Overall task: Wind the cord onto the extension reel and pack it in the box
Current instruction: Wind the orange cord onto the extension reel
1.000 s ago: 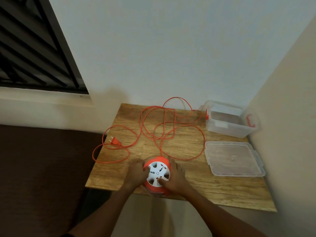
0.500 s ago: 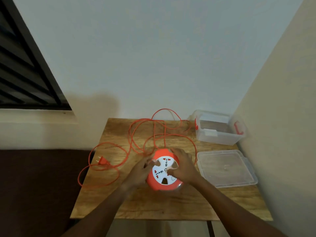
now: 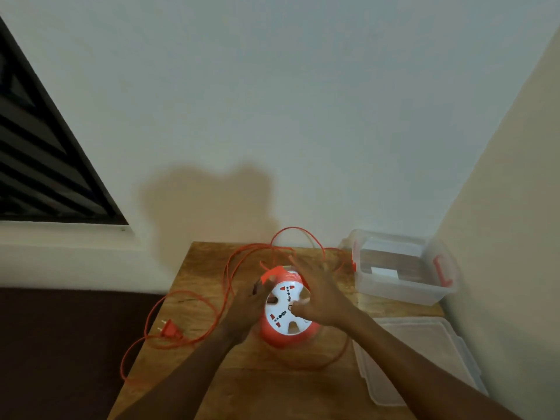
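On bench (image 3: 212,262): orange reel (image 3: 286,313) stands mid-top. Left hand (image 3: 247,307) grips reel side, keeps it steady. Right hand (image 3: 318,295), fingers spread, rests on white face, likely to turn it. Cord (image 3: 225,277) lies loose. Box (image 3: 403,268) waits open, back right.

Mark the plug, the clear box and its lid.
plug (image 3: 170,329), head view: on its orange body, near the table's left edge.
clear box (image 3: 394,289), head view: on its near wall.
lid (image 3: 424,353), head view: on its flat top, lying in front of the box.
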Demonstrator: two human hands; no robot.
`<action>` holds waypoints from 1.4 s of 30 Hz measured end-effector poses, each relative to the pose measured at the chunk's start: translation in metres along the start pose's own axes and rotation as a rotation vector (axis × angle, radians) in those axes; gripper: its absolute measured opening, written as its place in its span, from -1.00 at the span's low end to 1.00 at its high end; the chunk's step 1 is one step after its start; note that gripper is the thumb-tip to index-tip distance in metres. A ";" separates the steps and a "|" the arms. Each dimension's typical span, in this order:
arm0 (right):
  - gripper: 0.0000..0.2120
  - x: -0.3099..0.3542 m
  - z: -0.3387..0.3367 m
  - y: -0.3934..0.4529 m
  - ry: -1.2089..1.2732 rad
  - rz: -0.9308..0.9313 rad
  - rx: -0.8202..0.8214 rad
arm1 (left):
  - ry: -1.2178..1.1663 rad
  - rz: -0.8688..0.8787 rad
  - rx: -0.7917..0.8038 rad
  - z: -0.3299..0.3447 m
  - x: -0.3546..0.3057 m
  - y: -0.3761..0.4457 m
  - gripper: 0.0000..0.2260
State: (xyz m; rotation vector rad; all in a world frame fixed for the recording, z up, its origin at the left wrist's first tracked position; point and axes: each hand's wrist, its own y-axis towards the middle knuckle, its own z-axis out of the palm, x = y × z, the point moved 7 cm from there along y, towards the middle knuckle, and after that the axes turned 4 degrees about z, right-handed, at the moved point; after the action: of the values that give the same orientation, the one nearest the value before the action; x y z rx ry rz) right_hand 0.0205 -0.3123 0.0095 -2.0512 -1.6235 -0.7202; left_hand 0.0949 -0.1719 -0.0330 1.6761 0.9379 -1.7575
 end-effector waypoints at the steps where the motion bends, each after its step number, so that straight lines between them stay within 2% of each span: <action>1: -0.23 0.004 -0.006 0.001 -0.049 -0.052 -0.067 | -0.029 0.011 -0.016 0.000 -0.002 0.004 -0.70; 3: -0.42 0.011 -0.010 -0.004 -0.185 -0.156 -0.166 | -0.061 0.024 -0.038 -0.002 -0.002 0.010 -0.68; 5: -0.59 0.020 -0.001 -0.015 -0.394 -0.252 -0.192 | -0.089 0.029 -0.051 -0.005 -0.002 0.016 -0.66; 6: -0.61 0.022 0.005 -0.018 -0.491 -0.278 -0.175 | -0.107 0.025 -0.064 -0.007 -0.003 0.019 -0.66; 9: -0.47 0.019 0.016 -0.019 -0.666 -0.243 -0.093 | -0.156 0.009 -0.091 -0.009 -0.007 0.027 -0.67; 12: -0.35 0.025 0.013 -0.015 -0.717 -0.207 -0.110 | -0.108 0.013 -0.089 -0.013 -0.011 0.034 -0.71; 15: -0.36 0.035 0.006 -0.012 -0.706 -0.124 -0.190 | -0.237 -0.023 -0.086 -0.016 -0.009 0.044 -0.72; 19: -0.33 0.048 0.006 -0.007 -0.710 -0.073 -0.215 | -0.325 -0.057 -0.032 -0.021 -0.007 0.053 -0.68; 26: -0.19 0.049 0.009 -0.005 -0.715 -0.033 -0.038 | -0.522 -0.198 0.111 -0.015 0.003 0.045 -0.57; 30: -0.14 0.054 0.004 -0.008 -0.761 -0.069 -0.010 | -0.521 -0.287 0.189 -0.006 0.011 0.034 -0.52; 32: -0.14 0.059 -0.002 -0.008 -0.795 -0.097 -0.059 | -0.511 -0.271 0.204 -0.006 0.004 0.036 -0.50; 35: -0.18 0.066 -0.009 -0.010 -0.842 -0.133 -0.116 | -0.369 -0.120 0.231 -0.007 -0.019 0.045 -0.51; 38: -0.19 0.072 -0.013 -0.015 -0.869 -0.140 -0.138 | -0.187 0.000 0.185 -0.009 -0.038 0.052 -0.50; 42: -0.17 0.074 -0.018 -0.018 -0.901 -0.109 -0.207 | -0.114 0.036 0.123 -0.007 -0.042 0.054 -0.50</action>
State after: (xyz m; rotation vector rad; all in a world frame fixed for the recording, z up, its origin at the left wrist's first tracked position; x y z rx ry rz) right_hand 0.0142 -0.2635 0.0699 -2.6608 -2.1886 0.0684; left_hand 0.1452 -0.2034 0.0022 1.6372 0.7584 -1.8979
